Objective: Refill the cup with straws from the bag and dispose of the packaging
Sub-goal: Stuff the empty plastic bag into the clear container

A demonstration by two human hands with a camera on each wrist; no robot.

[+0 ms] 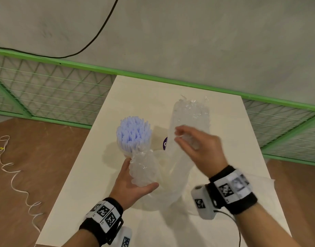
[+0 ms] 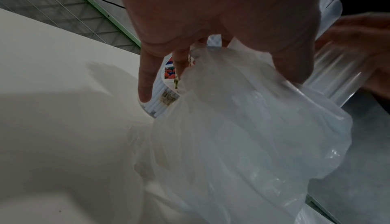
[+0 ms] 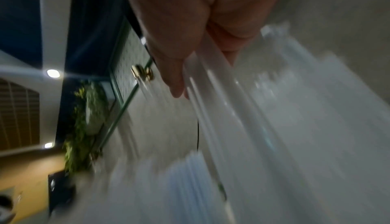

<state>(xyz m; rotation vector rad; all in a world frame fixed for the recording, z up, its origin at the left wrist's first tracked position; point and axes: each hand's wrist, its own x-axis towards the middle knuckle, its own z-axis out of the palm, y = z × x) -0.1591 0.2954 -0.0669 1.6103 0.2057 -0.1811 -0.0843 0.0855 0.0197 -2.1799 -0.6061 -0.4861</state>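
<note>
Your left hand (image 1: 133, 184) clutches the cup (image 1: 144, 168) and bunched bag plastic; straws (image 1: 133, 134) already stand in it. Right of the cup, your right hand (image 1: 197, 148) pinches the bag (image 1: 190, 114). Next, probably free the bag for disposal.

- No word or number can be read anywhere.
- The cup (image 2: 166, 84) bears a printed label with fruit pictures and a barcode; its lettering is too small to read.
</note>
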